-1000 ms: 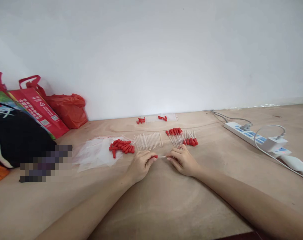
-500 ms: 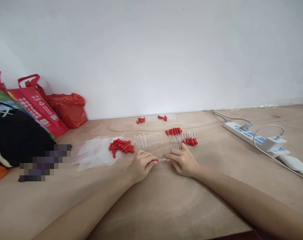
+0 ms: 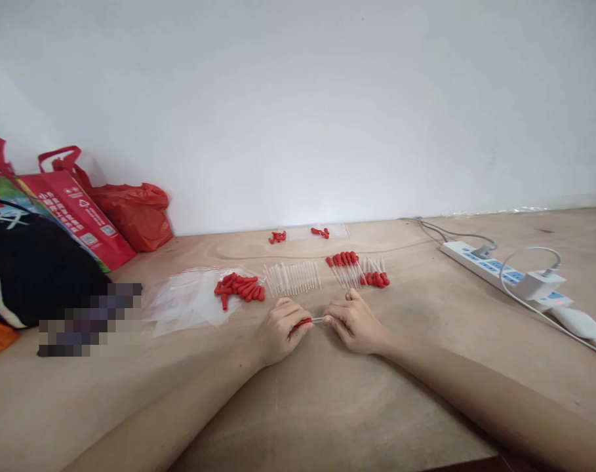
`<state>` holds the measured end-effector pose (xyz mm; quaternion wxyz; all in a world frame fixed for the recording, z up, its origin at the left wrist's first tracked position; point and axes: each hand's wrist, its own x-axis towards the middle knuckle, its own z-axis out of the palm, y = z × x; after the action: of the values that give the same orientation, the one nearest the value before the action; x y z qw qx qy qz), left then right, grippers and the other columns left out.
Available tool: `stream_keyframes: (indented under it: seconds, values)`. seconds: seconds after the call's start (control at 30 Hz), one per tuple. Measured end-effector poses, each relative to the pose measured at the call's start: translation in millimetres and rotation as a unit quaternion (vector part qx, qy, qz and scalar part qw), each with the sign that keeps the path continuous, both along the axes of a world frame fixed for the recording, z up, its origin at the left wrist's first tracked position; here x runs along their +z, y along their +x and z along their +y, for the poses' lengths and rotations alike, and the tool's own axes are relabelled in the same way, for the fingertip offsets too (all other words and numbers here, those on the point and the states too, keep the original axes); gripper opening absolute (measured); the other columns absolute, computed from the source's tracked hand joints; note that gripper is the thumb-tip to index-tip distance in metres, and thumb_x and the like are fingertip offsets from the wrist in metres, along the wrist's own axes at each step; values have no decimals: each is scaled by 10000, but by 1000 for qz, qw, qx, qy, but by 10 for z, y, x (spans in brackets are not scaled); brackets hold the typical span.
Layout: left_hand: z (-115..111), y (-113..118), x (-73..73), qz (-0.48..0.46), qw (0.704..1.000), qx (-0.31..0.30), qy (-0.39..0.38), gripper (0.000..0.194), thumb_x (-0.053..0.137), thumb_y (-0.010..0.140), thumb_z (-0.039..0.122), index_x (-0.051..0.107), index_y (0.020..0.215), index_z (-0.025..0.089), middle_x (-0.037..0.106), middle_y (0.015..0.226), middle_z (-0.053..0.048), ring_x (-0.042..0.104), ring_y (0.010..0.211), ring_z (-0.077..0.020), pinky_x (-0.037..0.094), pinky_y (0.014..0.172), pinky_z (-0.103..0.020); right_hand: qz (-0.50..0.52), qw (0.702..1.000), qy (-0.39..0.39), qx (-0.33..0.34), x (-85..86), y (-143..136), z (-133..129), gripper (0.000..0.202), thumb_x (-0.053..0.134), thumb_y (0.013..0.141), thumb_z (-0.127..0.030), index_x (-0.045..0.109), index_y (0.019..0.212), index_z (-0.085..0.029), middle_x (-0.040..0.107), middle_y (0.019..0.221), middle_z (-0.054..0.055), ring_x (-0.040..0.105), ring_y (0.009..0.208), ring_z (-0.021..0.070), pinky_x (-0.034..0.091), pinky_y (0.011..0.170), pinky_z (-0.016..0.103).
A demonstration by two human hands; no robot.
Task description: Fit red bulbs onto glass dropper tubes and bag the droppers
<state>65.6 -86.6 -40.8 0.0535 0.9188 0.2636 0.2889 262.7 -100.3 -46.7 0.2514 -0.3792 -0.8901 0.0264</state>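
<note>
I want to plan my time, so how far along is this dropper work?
The red-topped droppers look finished. In hand: a red bulb in the left hand, a clear tube in the right hand. Remaining: loose red bulbs and the row of bare tubes.

On the desk (image 3: 298, 406), left to right: plastic bags (image 3: 179, 301), bulb pile (image 3: 236, 287) partly on their right side, tube row (image 3: 292, 278), then two adjoining sets of bulb-fitted tubes, the left set (image 3: 347, 260) with bulbs at the far end, the right set (image 3: 376, 280) with bulbs at the near end. Behind these, near the wall (image 3: 298, 111), a small batch of bulbs and tubes (image 3: 298, 233); far left, carrier bags (image 3: 76, 210), and far right, a power strip (image 3: 475, 257).
</note>
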Motion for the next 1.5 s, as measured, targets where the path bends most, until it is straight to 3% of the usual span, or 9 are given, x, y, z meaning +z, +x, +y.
stream_keyframes:
  seconds: [0.3,0.43,0.6,0.73,0.9,1.1,1.3,1.4,1.5]
  values:
    - [46,-1,-7,7,999,34,6,200,394,864,252,567,801,174,616,764,-30,536,721,-147,361,749,-313,-32,999,6,-8,116,3,16,255,371,853,-250,581,725,-183,608,688,11,473,646,116,196,655,290]
    - [89,-54,-26,-12,998,55,0,155,447,842,259,534,948,187,603,863,-32,533,818,-162,367,781,-316,-57,998,18,-17,185,64,4,206,442,815,-280,630,772,-208,617,699,28,483,705,149,202,659,303]
    - [113,-111,-29,-31,983,166,-76,195,499,782,269,474,952,178,542,827,-31,534,744,-163,427,649,-283,27,980,-32,-192,215,136,159,229,428,801,-278,632,724,-210,638,701,18,532,673,154,253,650,291]
    - [125,-119,-33,-5,980,161,-113,81,488,772,252,489,800,176,541,746,-10,533,673,-146,422,601,-262,74,936,-53,-340,201,105,464,208,430,780,-272,609,859,-202,649,735,33,562,703,179,287,663,295]
    - [124,-129,-30,-6,981,156,-119,78,481,770,243,508,748,174,553,746,-15,536,671,-143,418,592,-250,24,904,-65,-421,120,1,779,196,411,756,-212,564,871,-169,644,737,79,566,739,215,261,710,349]
    - [129,-141,-23,-1,980,156,-121,81,481,771,244,516,750,174,554,749,-18,538,682,-145,413,606,-254,-4,896,-87,-435,91,-26,835,213,413,747,-225,539,900,-147,638,756,105,564,780,243,242,724,372]
    - [129,-124,-37,14,981,162,-102,81,486,774,246,517,753,174,562,740,-13,535,671,-147,387,623,-269,-9,916,-56,-396,122,-212,814,227,398,762,-281,595,769,-169,647,763,91,573,739,214,233,752,377]
    - [170,-191,7,33,973,228,-17,93,510,764,264,530,746,174,572,724,-22,528,706,-181,360,649,-305,-32,914,-81,-397,122,-341,845,249,414,751,-294,616,709,-155,650,734,108,579,707,212,233,755,381]
    - [254,-349,78,62,938,327,98,152,518,762,317,549,713,177,586,735,-46,508,761,-228,326,672,-343,-54,907,-107,-403,120,-415,886,247,423,744,-272,630,711,-141,652,757,126,584,709,216,229,766,389]
